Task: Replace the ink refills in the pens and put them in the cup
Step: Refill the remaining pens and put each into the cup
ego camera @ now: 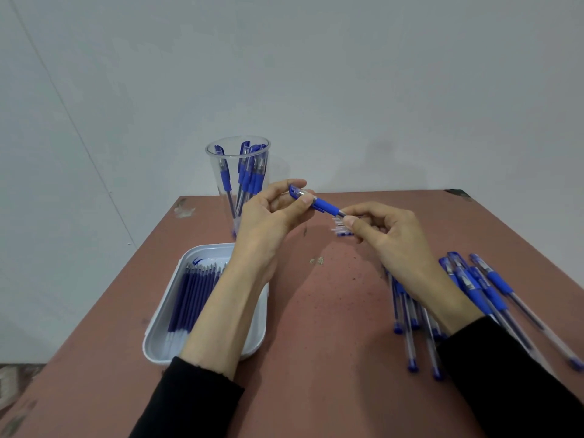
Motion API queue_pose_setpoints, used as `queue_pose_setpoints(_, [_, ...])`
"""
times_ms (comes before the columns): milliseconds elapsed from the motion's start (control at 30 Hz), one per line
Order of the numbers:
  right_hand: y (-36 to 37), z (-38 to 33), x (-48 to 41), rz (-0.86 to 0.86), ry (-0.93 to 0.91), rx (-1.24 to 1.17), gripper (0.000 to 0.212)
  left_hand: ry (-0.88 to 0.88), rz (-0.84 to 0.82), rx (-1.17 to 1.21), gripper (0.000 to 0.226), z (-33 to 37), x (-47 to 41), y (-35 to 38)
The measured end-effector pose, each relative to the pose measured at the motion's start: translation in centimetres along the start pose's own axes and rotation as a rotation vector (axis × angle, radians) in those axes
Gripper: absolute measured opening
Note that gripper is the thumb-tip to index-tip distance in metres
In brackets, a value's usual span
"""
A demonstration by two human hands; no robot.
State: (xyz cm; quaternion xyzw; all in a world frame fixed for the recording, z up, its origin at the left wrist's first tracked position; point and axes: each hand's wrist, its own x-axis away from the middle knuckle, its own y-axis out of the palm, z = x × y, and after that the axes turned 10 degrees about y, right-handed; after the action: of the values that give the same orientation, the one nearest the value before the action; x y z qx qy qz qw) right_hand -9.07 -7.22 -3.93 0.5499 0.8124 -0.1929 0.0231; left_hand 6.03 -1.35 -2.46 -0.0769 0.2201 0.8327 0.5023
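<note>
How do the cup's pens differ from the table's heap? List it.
The pens in the cup stand leaning, caps up, inside the clear cup; the pens on the table lie flat in a loose heap. The cup pens are far left; the table pens near right, partly behind a forearm. Both have blue caps and grips.

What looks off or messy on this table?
Pale crumbs lie mid-table, the table is chipped at its far-left corner, and the pens at right sit in a loose, crossed heap. Nothing spilled.
</note>
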Motion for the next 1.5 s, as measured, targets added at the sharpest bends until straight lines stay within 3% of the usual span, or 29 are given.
queue_pose_setpoints(133, [0.4,0.6,-0.2,0.019,-0.04,0.034,0.021,0.043,-0.03,0.017,0.029,0.7,0.5,0.3])
queue_pose_setpoints(233, [0.6,0.7,-0.1,0.0,-0.022,0.018,0.021,0.136,0.036,-0.055,0.033,1.2,0.7,0.1])
queue_pose_setpoints(333, [0.4,0.2,0.1,0.035,0.011,-0.032,0.051,0.303,0.142,-0.13,0.035,3.6,0.0,-1.3])
queue_pose_setpoints(500, [0.5,0.4,0.0,0.042,0.005,-0.015,0.052,0.655,0.274,-0.292,0.035,9.7,-3.0,-4.2])
queue_pose_setpoints(600, [0.7,0.5,0.1,0.033,-0.001,-0.009,0.054,0.747,0.305,-0.536,0.033,11.1,-5.3,-5.0])
queue_pose_setpoints(800, [0.9,0.7,0.1,0.022,0.012,-0.011,0.048,0.621,0.133,-0.897,0.036,8.9,-7.8,-5.3])
queue_pose_setpoints(1000, [1.0,1.1,-0.1,0.013,0.023,-0.009,0.04,0.504,0.017,-1.068,0.041,7.5,-8.6,-5.4])
queue_pose_setpoints(1167, [1.1,1.3,0.0,-0.001,0.041,-0.008,0.043,0.36,-0.1,-1.216,0.028,7.1,-9.6,-5.2])
queue_pose_setpoints(1333, [1.1,1.4,-0.1,0.001,0.049,0.032,0.023,0.284,-0.144,-1.329,0.015,7.4,-10.6,-4.8])
queue_pose_setpoints(1433, [1.1,1.3,0.0,-0.007,0.048,0.035,0.031,0.237,-0.184,-1.399,0.013,7.3,-10.8,-4.5])
queue_pose_setpoints(1500, [1.1,1.3,0.0,-0.007,0.047,0.037,0.026,0.217,-0.192,-1.418,0.014,7.3,-10.8,-4.4])
